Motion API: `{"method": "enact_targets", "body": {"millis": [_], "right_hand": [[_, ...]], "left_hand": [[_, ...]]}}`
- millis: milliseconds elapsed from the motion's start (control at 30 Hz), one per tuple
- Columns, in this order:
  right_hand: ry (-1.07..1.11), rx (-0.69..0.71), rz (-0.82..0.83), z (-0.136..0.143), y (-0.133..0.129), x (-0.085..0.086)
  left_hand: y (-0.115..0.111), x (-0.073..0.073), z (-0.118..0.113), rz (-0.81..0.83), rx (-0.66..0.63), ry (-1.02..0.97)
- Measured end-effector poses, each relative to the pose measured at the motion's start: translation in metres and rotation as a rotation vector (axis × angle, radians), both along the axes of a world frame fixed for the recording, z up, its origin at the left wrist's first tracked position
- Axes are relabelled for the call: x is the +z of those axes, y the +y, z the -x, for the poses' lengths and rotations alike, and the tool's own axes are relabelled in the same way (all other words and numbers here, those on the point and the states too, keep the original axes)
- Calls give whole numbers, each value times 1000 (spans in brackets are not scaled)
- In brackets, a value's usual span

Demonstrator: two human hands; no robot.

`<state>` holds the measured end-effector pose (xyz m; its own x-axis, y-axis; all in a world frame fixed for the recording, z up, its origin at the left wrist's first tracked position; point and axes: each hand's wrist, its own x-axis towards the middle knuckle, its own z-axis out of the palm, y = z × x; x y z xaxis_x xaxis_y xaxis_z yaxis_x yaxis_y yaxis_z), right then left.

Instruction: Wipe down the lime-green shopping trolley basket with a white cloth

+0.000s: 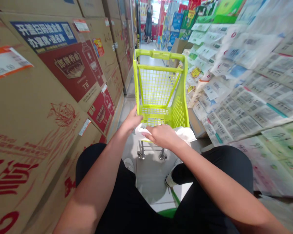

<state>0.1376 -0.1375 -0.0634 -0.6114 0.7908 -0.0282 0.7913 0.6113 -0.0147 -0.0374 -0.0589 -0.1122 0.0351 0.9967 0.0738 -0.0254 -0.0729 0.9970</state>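
Observation:
A small lime-green plastic shopping cart (185,94) stands upright between my knees, its mesh basket holding nothing that I can see. At the near left corner, my left hand (133,119) is closed round the basket's edge. My right hand (161,134) presses a white cloth (185,133) onto the near rim, fingers curled over it. The cloth spreads along that rim and sticks out past the right corner. Part of the near rim is hidden under the cloth and hand. Metal legs with small casters (162,156) show below.
Stacked cardboard cartons (63,104) wall the left side. On the right, packs of paper tissue (239,104) are piled high. A green plastic object (168,213) shows between my legs. Far down the aisle stands a person (148,22).

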Motion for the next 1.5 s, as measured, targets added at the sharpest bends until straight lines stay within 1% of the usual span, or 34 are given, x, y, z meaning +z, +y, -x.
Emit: {"method": "enact_targets", "body": {"millis": [67, 167, 233, 267, 333, 400, 433, 500, 567, 667, 733, 800, 867, 933, 967, 1033, 1067, 1133, 1233, 1300, 1400, 1500], "right_hand": [[-34, -10, -31, -13, -2, -4], [-76, -21, -46, -45, -3, -4], [-115, -28, -61, -59, -4, -2], [-136, -34, -67, -61, -4, -2], [-164, -28, -64, -52, -6, -2], [-162, -2, -61, -33, -7, -2], [-151, 9, -63, -24, -8, -3], [-120, 10, -89, -11, -9, -5], [-95, 3, -117, -15, -10, -8], [-87, -20, -123, -47, -12, -11], [-96, -33, -117, -70, -15, -12], [-117, -31, -128, -79, -19, -12], [-143, -26, -146, -69, -24, -12], [-155, -18, -148, -48, -28, -11], [-152, -12, -143, -36, -29, -10], [-139, -9, -132, -19, -31, -8], [-135, -14, -130, -15, -31, -8], [-133, -23, -132, -20, -33, -7], [-133, -30, -140, -44, -38, -8], [-127, -34, -154, -60, -43, -10], [-135, -40, -186, -66, -49, -13], [-150, -12, -182, -57, -48, -13]], "left_hand": [[0, 2, 5, 14, -33, -56], [0, 6, 11, 31, -6, -83], [-2, 8, 5, 47, 31, -121], [-4, 8, -2, 50, 66, -148], [-11, 8, -19, 28, 158, -194], [-20, 7, -38, 0, 222, -204], [-24, 6, -46, -5, 225, -202], [-28, 4, -54, 8, 187, -198], [-26, 4, -51, 30, 122, -201], [-16, 5, -32, 67, 65, -205], [-11, 7, -19, 91, 60, -207], [-10, 8, -14, 88, 87, -216], [-16, 8, -19, 47, 155, -228], [-25, 6, -31, 7, 227, -230], [-30, 6, -38, 2, 234, -228], [-36, 4, -46, 13, 184, -229], [-36, 4, -47, 29, 140, -235], [-32, 5, -42, 74, 74, -249], [-20, 7, -28, 153, 32, -270], [-17, 7, -23, 161, 19, -288], [-21, 6, -31, 127, 95, -314], [-30, 5, -47, 107, 146, -309]]}}
